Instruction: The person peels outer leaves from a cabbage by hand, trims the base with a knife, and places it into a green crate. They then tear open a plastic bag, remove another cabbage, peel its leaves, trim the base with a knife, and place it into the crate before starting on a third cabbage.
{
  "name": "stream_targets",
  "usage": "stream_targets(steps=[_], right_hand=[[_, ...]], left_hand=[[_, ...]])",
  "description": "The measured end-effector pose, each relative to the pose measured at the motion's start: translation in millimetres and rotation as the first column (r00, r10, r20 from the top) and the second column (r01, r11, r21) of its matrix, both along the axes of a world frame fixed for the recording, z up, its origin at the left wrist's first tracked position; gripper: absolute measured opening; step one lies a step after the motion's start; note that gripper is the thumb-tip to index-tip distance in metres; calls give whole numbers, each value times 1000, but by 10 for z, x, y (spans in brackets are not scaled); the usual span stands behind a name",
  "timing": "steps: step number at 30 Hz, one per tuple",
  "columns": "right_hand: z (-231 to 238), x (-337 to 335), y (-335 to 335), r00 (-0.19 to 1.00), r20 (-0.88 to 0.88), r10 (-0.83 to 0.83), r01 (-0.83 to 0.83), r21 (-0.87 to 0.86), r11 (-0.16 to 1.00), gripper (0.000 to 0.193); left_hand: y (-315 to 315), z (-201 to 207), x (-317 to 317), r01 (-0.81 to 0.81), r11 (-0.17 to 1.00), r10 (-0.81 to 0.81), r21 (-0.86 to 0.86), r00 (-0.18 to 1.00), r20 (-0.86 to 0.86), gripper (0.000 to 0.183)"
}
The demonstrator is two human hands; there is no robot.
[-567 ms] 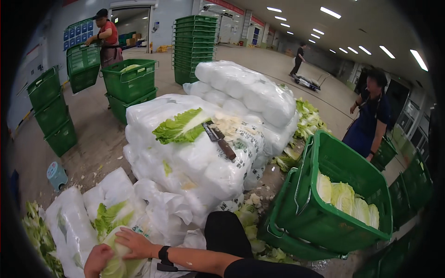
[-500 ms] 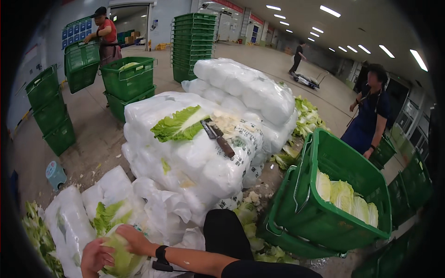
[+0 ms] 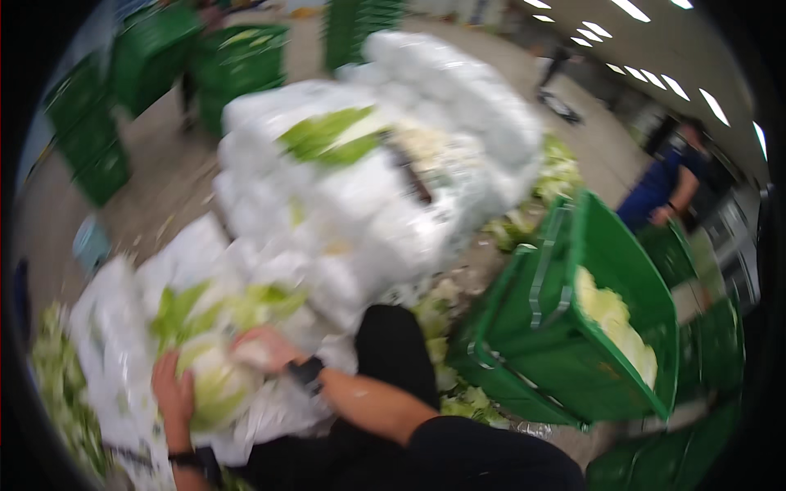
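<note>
A pale green napa cabbage (image 3: 214, 391) lies on white plastic-wrapped bundles at the lower left. My left hand (image 3: 173, 391) holds its left side, fingers along the leaves. At its upper right, my right hand (image 3: 268, 350) touches the cabbage, its fingers smeared by motion. Just beyond them lie loose leaves, a green leaf (image 3: 176, 315) on the left and a paler leaf (image 3: 266, 304) on the right. Farther off, a large cabbage leaf (image 3: 332, 135) and a dark-handled knife (image 3: 409, 173) rest on the big wrapped stack (image 3: 327, 213).
To my right stands a green crate (image 3: 565, 360) holding cabbages, set on another crate. A person in blue (image 3: 667, 180) is beyond it. More green crates (image 3: 241, 69) stand at the back left, near a light blue stool (image 3: 90, 244). Leaf scraps (image 3: 65, 393) pile at far left.
My view has tilted and blurred. Both hands and the cabbage sit higher in the picture. My right hand has moved to the cabbage's upper right, and a pale leaf now lies beyond it.
</note>
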State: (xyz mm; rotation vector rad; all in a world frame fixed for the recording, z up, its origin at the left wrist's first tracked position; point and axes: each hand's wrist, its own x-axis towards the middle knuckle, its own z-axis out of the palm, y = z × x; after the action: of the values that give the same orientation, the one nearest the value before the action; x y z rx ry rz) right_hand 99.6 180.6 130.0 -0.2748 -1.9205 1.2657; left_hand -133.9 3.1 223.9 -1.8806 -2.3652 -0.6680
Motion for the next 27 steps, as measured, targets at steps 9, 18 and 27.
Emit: stream_targets(steps=[9, 18, 27], right_hand=[[1071, 1368, 347, 908, -68, -414, 24, -976, 215, 17], [1170, 659, -637, 760, 457, 462, -438, -165, 884, 50], [124, -157, -380, 950, 250, 185, 115, -835, 539, 62]], left_hand=[[264, 185, 89, 7, 999, -12, 46, 993, 121, 46], [-135, 185, -12, 121, 992, -120, -22, 991, 50, 56], [-573, -383, 80, -336, 935, 120, 112, 598, 793, 72]])
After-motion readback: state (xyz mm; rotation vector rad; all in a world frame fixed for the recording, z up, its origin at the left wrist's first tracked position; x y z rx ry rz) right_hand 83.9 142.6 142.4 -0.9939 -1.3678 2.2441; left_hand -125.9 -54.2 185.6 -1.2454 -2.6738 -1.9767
